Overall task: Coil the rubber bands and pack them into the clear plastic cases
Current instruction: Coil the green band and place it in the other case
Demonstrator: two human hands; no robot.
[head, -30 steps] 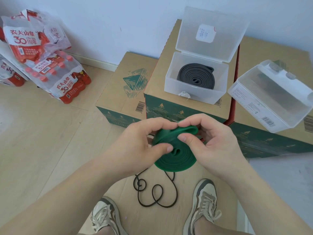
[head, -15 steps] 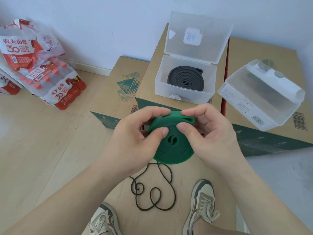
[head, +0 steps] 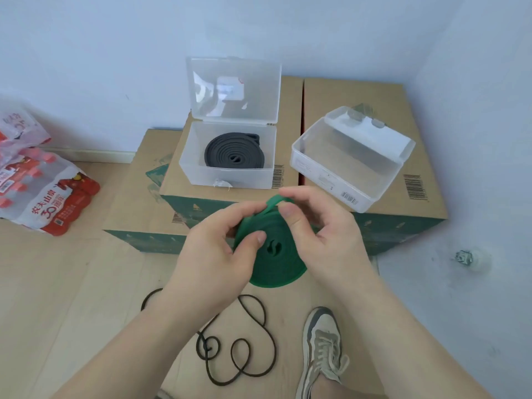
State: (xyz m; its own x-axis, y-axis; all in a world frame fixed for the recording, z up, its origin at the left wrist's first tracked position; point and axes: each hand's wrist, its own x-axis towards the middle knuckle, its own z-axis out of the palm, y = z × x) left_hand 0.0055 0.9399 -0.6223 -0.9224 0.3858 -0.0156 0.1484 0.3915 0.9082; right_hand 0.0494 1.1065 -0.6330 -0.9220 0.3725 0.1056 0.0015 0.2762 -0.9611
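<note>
Cardboard cartons [head: 426,156] fill the middle and right of the frame, against the wall. Shrink-wrapped packs of bottled water [head: 57,203] sit at the left edge, on the floor. On the centre carton stands the open clear plastic case [head: 227,180], lid up, with a dark grey rubber band [head: 233,152] coiled flat inside. The second clear case [head: 345,165] is just right of it on the right carton, lid closed. At centre frame my left hand [head: 210,254] grips the coiled green rubber band [head: 276,263], thumb across its face. My right hand [head: 334,240] pinches its loose end at the coil's top. My sneaker [head: 322,347] is at lower right. A thin black band [head: 247,355] lies looped on the floor beside it.
</note>
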